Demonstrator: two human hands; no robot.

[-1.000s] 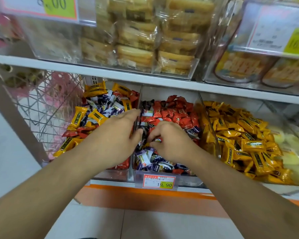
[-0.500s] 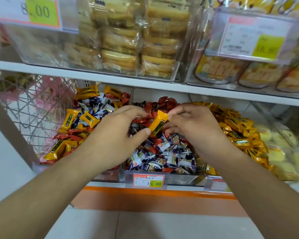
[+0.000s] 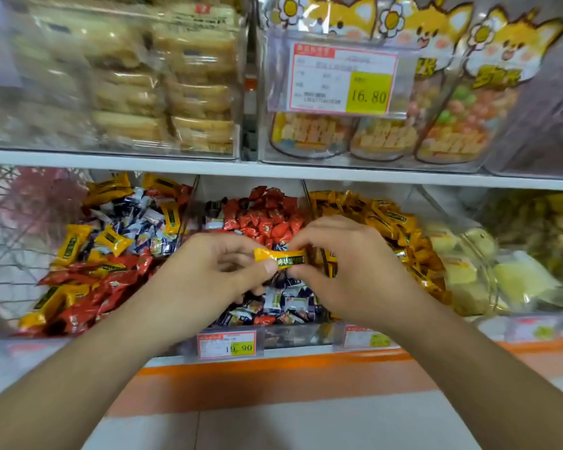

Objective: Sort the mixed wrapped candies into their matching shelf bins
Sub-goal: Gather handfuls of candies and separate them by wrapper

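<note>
Since half a second earlier, yellow candy (image 3: 280, 258) turned level above middle bin (image 3: 267, 332), pinched by left hand (image 3: 205, 280) and right hand (image 3: 354, 271) at either end. Best let left release, then carry it rightward into yellow bin (image 3: 387, 222).

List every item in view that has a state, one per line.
Yellow wrapped candy: wrapped, held over the middle bin.
Left hand: pinches the candy.
Right hand: pinches the candy's other end.
Left bin: mixed candies.
Middle bin: red and purple mixed.
Right bin: yellow candies.
</note>
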